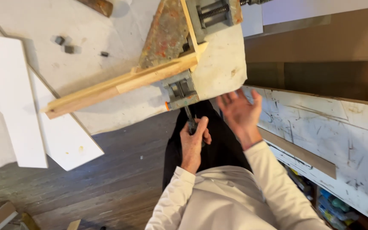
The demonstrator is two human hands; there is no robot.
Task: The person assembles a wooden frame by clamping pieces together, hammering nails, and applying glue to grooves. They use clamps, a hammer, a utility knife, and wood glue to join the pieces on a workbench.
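Observation:
My left hand is wrapped around the screw handle of a grey corner clamp fixed at the edge of the workbench. The clamp holds two wooden frame strips joined at a right angle: a long one running left and a shorter one going up. My right hand hovers open, palm up and fingers spread, just right of the clamp and below the bench corner, holding nothing.
A white-topped workbench carries white boards, small dark bits and a rusty metal plate. A scratched white panel leans at right over shelves. Dark wooden floor lies below.

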